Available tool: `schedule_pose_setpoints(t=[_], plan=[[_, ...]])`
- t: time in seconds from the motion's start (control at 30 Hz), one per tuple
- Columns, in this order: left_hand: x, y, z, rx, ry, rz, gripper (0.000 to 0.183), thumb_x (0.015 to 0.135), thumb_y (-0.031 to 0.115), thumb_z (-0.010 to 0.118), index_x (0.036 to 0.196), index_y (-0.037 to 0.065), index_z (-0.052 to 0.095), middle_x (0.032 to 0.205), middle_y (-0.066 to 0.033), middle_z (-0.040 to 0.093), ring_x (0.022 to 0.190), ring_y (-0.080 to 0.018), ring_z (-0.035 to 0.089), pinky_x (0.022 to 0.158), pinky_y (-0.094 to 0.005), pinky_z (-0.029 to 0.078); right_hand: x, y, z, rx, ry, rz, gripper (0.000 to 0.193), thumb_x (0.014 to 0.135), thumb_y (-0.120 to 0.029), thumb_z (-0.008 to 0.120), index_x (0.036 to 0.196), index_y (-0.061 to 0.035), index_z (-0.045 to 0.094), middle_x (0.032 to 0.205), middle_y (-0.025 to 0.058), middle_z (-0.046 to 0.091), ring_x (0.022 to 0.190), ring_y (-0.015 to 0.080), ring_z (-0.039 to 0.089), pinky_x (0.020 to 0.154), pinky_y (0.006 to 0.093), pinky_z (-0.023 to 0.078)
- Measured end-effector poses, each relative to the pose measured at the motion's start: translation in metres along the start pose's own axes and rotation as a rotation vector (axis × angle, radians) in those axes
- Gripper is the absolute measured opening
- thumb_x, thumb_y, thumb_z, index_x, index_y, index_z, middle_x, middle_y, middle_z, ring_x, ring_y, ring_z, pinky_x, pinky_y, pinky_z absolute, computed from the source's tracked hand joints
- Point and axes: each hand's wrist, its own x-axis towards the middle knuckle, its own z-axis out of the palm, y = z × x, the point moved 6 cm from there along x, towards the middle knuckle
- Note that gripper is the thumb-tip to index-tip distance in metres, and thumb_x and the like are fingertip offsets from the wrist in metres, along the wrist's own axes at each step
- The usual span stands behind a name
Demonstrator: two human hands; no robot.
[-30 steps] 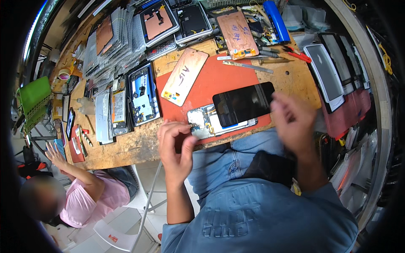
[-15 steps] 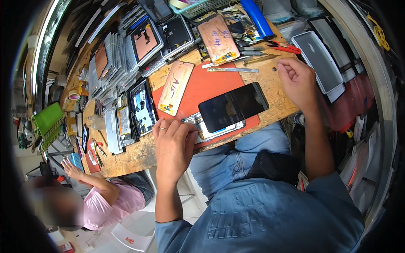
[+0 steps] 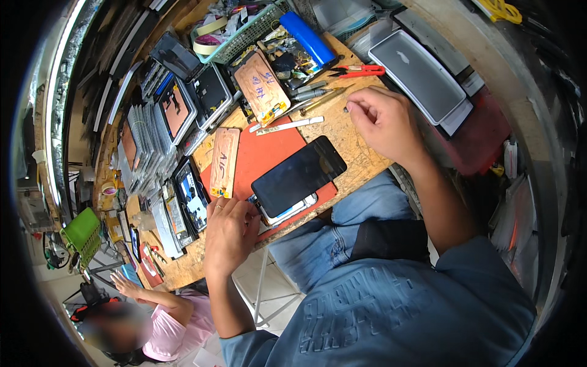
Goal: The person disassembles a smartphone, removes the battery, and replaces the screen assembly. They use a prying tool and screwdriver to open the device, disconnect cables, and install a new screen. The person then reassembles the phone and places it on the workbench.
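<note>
The person's left hand (image 3: 231, 235) is at the near-left end of an opened phone body (image 3: 304, 205), its fingers bent downward and bunched together; the fingertips are partly hidden, so whether they grip anything cannot be told. The right hand (image 3: 386, 122) is loosely curled over the right part of the tabletop (image 3: 362, 158), thumb and forefinger close together, well apart from the phone body; whether something small sits between those fingertips cannot be told.

Between the two hands, a black screen (image 3: 299, 176) lies slantwise over the phone body, covering much of it. Both are on a red mat (image 3: 275, 147). Just beyond the left hand, a copper-coloured panel (image 3: 224, 160) with handwriting on it lies at the mat's left edge. A slim pale strip (image 3: 292, 125) lies across the mat's far edge, and a second copper-coloured panel (image 3: 262, 85) lies beyond it. Red-handled pliers (image 3: 359, 71) are beyond the right hand, with a white-rimmed frame (image 3: 419, 76) to their right.

Farther out, a blue cylinder (image 3: 307, 40) lies near a greenish basket (image 3: 252, 37). At the lower left, another person in a pink top (image 3: 177, 330) sits by the tabletop.
</note>
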Motion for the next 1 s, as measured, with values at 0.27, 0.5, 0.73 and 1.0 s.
schedule_pose_setpoints(t=[0.27,0.5,0.73,1.0], plan=[[-0.009,-0.010,-0.005,-0.099,0.076,-0.052,0.009,0.091,0.006,0.081,0.098,0.005,0.075,0.089,-0.0119,0.070,0.094,-0.0350,0.063,0.094,-0.0466,0.045,0.003,-0.007,0.007,0.027,-0.069,0.002,0.016,0.095,-0.012,0.080,0.107,-0.0009,0.077,0.094,0.0146,0.077,0.080,0.0309,0.077,0.073,0.0421,0.060],[-0.053,-0.017,0.012,-0.341,0.395,-0.246,0.005,0.100,0.003,0.075,0.105,0.004,0.075,0.098,-0.0133,0.071,0.096,-0.0337,0.063,0.092,-0.0442,0.046,-0.032,-0.085,0.063,-0.092,-0.627,-0.508,0.076,0.085,-0.028,0.091,0.152,-0.0047,0.065,0.148,0.0189,0.064,0.139,0.0393,0.059,0.120,0.0533,0.046],[-0.060,0.008,0.036,-0.313,0.546,-0.104,0.026,0.095,0.000,0.074,0.121,0.005,0.075,0.112,-0.0125,0.073,0.112,-0.0350,0.067,0.111,-0.0505,0.045,-0.027,-0.096,0.090,-0.065,-0.796,-0.505,0.065,0.081,-0.034,0.092,0.134,-0.0014,0.073,0.131,0.0170,0.070,0.128,0.0376,0.066,0.110,0.0496,0.051],[-0.023,0.018,0.028,-0.320,0.755,-0.068,0.035,0.085,0.012,0.089,0.117,0.005,0.076,0.105,-0.0124,0.074,0.100,-0.0328,0.068,0.094,-0.0438,0.048,-0.023,-0.101,0.094,0.358,-0.928,0.084,0.044,0.105,-0.031,0.080,0.134,0.0028,0.074,0.109,0.0131,0.082,0.095,0.0154,0.076,0.084,0.0316,0.061]])
